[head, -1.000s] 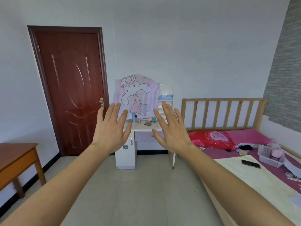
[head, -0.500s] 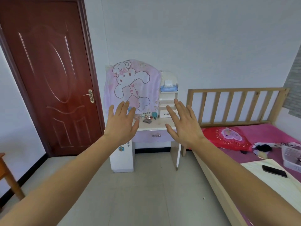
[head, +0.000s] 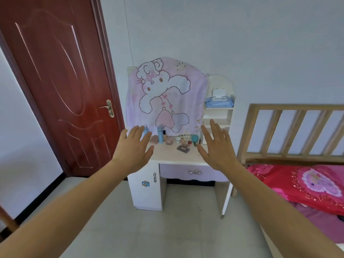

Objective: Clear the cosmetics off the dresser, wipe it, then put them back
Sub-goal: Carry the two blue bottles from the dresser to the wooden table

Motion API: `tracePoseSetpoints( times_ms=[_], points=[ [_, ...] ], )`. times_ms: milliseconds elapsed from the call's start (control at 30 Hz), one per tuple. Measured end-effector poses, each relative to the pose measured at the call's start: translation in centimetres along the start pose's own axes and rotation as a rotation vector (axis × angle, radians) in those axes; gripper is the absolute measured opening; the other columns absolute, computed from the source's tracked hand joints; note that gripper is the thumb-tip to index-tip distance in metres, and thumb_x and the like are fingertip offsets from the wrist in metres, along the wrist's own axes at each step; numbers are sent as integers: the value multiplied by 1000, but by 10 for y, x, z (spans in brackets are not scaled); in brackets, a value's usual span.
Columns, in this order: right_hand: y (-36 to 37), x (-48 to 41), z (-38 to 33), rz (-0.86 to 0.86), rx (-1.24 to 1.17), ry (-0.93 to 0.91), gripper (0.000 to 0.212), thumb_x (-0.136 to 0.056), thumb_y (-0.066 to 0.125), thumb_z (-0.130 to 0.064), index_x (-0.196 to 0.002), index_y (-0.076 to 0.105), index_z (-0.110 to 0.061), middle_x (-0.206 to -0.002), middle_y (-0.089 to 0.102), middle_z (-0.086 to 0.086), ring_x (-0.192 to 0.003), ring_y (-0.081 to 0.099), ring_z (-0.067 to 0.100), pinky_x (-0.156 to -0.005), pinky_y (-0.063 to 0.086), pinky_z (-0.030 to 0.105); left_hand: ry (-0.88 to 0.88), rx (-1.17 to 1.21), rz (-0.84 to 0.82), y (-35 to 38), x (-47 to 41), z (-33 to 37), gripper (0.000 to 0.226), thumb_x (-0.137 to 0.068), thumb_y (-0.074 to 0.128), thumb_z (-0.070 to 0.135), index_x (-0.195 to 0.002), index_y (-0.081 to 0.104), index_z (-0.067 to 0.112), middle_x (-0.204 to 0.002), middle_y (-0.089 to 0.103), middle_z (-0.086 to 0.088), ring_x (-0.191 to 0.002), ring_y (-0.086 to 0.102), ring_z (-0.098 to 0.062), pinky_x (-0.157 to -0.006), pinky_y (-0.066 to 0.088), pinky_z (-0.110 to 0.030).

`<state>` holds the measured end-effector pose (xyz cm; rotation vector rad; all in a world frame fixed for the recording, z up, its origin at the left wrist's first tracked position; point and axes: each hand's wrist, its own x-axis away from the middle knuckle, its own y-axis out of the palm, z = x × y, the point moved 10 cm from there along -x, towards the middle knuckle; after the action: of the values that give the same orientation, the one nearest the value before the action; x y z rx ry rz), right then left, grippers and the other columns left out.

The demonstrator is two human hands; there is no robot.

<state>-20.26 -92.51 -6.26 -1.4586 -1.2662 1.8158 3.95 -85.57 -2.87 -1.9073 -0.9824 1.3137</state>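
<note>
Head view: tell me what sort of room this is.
Most likely a bedroom: a bed with a wooden rail stands beside a small dresser with cosmetics on it, and a door is on the left.

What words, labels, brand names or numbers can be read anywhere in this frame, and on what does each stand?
No text here is legible.
blue wipes pack on the side shelf: print too blurred to read.
cosmetics on the dresser: labels too small to read.
pink towel: a cartoon drawing only, no words.
red pillow on the bed: marks on its purple patch too blurred to read.
</note>
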Motion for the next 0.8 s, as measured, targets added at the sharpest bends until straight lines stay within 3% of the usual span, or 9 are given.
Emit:
tracePoseSetpoints(
  times_ms=[167, 400, 500, 700, 800],
  points=[
    [110, -94, -7, -81, 2, -48, 68, -99, 35, -57, -154, 26, -19, -163, 13, 16, -148, 20, 35, -119, 18, 50, -38, -32, -56, 106, -62, -48, 55, -94, 44, 46, -137, 51, 12, -136, 54, -14, -126, 49, -33, -98, 40, -52],
    [231, -250, 0, -248, 68, -81, 70, -100, 25, -60, -157, 7, -24, -164, -3, 12, -151, 4, 30, -122, 9, 47, -194, 123, -116, 239, -179, -127, 59, -91, 40, 48, -136, 54, 13, -130, 60, -14, -118, 57, -32, -89, 46, -47],
    [261, -313, 6, -237, 48, -68, 69, -101, 25, -59, -157, 7, -24, -164, -1, 13, -151, 7, 30, -122, 12, 46, -174, 128, -126, 287, -233, -149, 54, -93, 48, 45, -136, 54, 13, -132, 59, -14, -117, 58, -32, -90, 48, -49],
    [346, -401, 6, -294, -22, -100, 71, -101, 26, -57, -158, 5, -21, -164, 5, 14, -150, 13, 31, -120, 20, 45, -118, 202, -198, 394, -318, -164, 62, -90, 32, 48, -131, 58, 10, -127, 62, -18, -112, 61, -35, -87, 52, -52],
    [403, -446, 3, -324, -87, -113, 71, -101, 32, -54, -157, 5, -21, -164, 5, 13, -150, 15, 30, -118, 24, 44, -132, 235, -205, 453, -353, -168, 53, -92, 48, 44, -130, 58, 9, -125, 62, -18, -110, 62, -35, -84, 52, -49]
  ],
)
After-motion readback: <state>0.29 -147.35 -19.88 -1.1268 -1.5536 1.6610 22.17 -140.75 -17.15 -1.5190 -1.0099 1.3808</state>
